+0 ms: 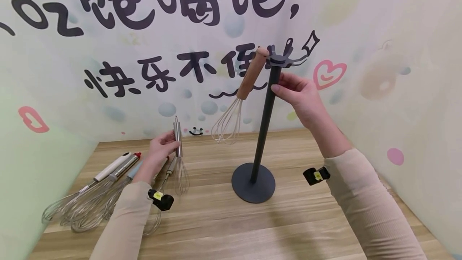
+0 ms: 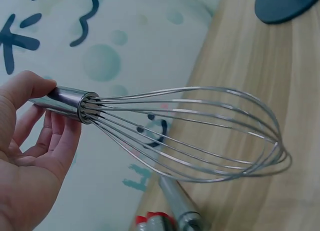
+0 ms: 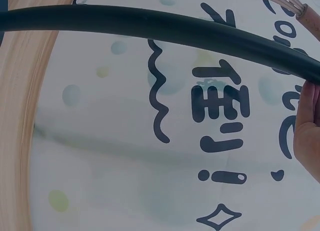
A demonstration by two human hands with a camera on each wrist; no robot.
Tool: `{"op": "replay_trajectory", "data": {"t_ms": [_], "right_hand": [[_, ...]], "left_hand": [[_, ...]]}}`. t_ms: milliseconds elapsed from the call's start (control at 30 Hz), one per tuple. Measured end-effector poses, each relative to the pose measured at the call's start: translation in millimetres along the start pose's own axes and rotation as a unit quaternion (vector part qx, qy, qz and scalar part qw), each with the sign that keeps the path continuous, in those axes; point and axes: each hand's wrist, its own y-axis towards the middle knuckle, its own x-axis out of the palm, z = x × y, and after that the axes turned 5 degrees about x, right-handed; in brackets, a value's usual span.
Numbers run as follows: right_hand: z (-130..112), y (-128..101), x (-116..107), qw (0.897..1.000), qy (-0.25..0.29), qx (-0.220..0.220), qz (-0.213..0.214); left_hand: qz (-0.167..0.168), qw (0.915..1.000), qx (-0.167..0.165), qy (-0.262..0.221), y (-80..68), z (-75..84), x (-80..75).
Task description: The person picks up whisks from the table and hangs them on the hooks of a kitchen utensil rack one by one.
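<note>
My left hand (image 1: 159, 151) holds a small steel whisk (image 1: 177, 131) by its handle, above the table. The whisk hangs wires down in the head view; in the left wrist view thumb and fingers pinch the metal handle (image 2: 67, 102). At the upper pole of a dark utensil stand (image 1: 265, 131) is my right hand (image 1: 301, 95), pinching it between thumb and fingers just under the hooks. The stand tilts slightly, its round base (image 1: 243, 183) on the table. From a hook on its left side hangs a whisk with a wooden handle (image 1: 250, 75). The right wrist view shows the pole (image 3: 150, 27).
Several whisks lie on the wooden table (image 1: 216, 228) at the left, one with a white handle (image 1: 112, 167). They lie partly behind my left forearm. A wall (image 1: 202, 111) with painted black characters rises behind the table, and another wall (image 1: 408, 91) stands at the right.
</note>
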Motion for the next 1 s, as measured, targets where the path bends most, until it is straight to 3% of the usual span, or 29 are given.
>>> {"op": "replay_trajectory", "data": {"t_ms": [367, 733, 1000], "right_hand": [[-1.2, -1.5, 1.1, 1.0, 0.002, 0.006, -0.002], [-0.7, 2.4, -2.5, 1.0, -0.004, -0.016, -0.007], [-2.8, 2.2, -2.5, 0.999, -0.032, -0.019, -0.004]], "left_hand": [[-0.004, 0.9988, 0.046, -0.017, -7.1, 41.4, -3.3], [0.036, 0.9915, 0.082, -0.095, -15.5, 80.3, -0.7], [0.013, 0.9868, 0.111, -0.117, -24.8, 103.3, 8.2]]}}
